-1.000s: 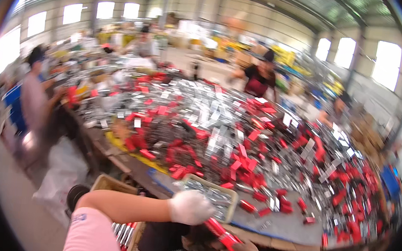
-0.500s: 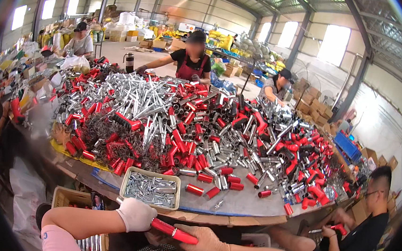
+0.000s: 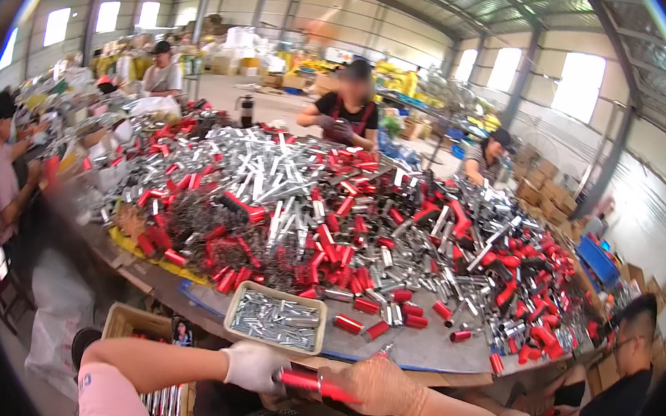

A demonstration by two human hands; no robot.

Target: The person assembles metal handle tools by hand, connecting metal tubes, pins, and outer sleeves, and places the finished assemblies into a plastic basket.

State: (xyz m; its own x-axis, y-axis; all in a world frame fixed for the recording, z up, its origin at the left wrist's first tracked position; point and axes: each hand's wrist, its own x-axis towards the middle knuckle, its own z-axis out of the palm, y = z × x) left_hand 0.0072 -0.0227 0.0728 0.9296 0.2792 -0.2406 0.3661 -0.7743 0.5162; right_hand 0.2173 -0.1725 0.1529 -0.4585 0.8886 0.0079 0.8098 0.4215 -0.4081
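Observation:
Low in front of me, my left hand, in a white glove, grips one end of a red and silver metal tube. My right hand, in a light-coloured glove, is closed round the tube's other end. Its fingers are smeared by motion and partly cover the red end. Just beyond both hands, a cream plastic tray full of small silver metal pins sits on the table's near edge. A small silver part lies beside the right hand.
A large heap of red tubes, silver rods and wire springs covers the table. A bin of red and silver pieces stands below left. Coworkers are around the table, one close at right, another across.
My view has swung, so the scene sits further right and lower. Both hands stay on the tube, and the right one has shifted and blurred. The person across has drawn both hands together.

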